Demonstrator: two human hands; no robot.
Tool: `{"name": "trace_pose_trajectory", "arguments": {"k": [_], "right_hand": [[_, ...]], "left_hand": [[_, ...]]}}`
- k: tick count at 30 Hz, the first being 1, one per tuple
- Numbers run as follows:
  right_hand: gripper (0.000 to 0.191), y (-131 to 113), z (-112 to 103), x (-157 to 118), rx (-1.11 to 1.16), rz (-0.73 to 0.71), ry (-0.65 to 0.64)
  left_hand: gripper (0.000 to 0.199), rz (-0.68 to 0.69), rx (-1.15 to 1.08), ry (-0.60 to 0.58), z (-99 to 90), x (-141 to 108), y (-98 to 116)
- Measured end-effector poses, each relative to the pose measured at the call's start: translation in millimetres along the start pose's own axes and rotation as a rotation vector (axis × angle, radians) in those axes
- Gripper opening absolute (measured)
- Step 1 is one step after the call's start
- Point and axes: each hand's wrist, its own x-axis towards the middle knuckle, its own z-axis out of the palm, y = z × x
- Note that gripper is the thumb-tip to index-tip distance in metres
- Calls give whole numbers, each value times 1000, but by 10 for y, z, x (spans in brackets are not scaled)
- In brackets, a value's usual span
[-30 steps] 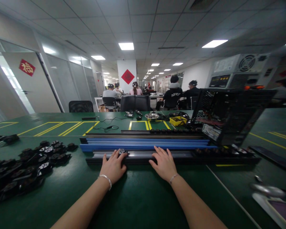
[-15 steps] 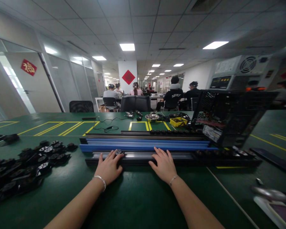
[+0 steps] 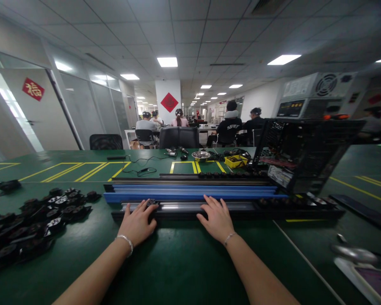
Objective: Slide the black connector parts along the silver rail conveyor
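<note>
A long dark rail with a shiny grey channel (image 3: 174, 206) lies crosswise in front of me. At its left part, my left hand (image 3: 137, 223) has bent fingers around a small black socket-like part (image 3: 151, 202) in the channel; the thumb is at the rail's near side. The fingers partly cover that part. Farther right, my right hand (image 3: 216, 218) lies with spread fingers across the same rail, its fingertips reaching the blue rail (image 3: 190, 196) behind. Nothing shows in its grasp. More black parts (image 3: 273, 203) sit along the rail's right portion.
Many black parts (image 3: 55, 212) are heaped at the left. An open computer case (image 3: 307, 152) with power supplies (image 3: 317, 84) on top stands at the right. Behind the rails are a metal bowl (image 3: 201, 156) and a yellow bin (image 3: 236, 161). Several people sit farther back.
My left hand has slid a little left along the rail, and the small black part has moved with it. My right hand stays nearly in place; the whole view shifts slightly.
</note>
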Motion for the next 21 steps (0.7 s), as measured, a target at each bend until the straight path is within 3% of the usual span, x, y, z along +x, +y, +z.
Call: {"name": "trace_pose_trajectory", "arguments": {"k": [21], "right_hand": [[34, 33, 30, 5, -25, -11, 6]], "left_hand": [[45, -46, 25, -9, -20, -28, -223]]}}
